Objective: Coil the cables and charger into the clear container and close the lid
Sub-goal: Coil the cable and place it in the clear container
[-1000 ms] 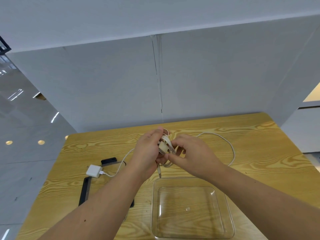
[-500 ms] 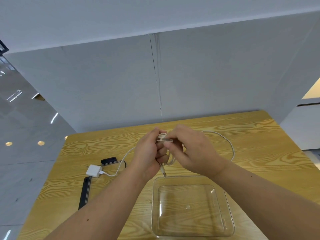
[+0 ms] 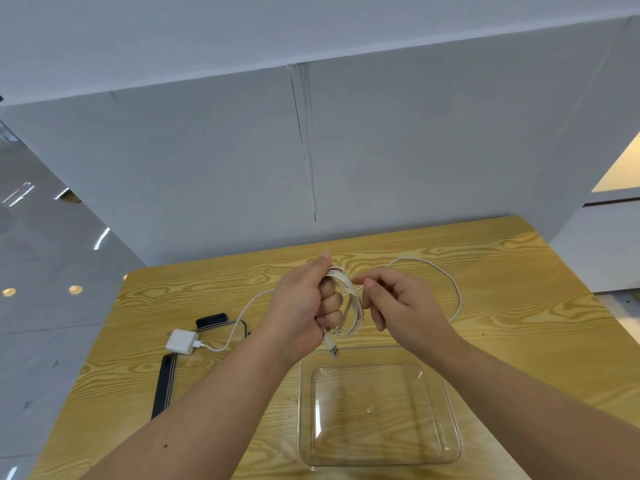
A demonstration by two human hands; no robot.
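A person's left hand is clenched around a bundle of white cable, held above a wooden table. At three o'clock of it, touching the bundle, the right hand pinches a strand between thumb and fingertip. Loose cable loops away at two o'clock; a plug dangles at six o'clock. The clear container sits empty at six o'clock, lid off. The white charger lies at nine o'clock beside a dark-rimmed lid. Coiling appears midway; next, the remaining slack likely needs winding on.
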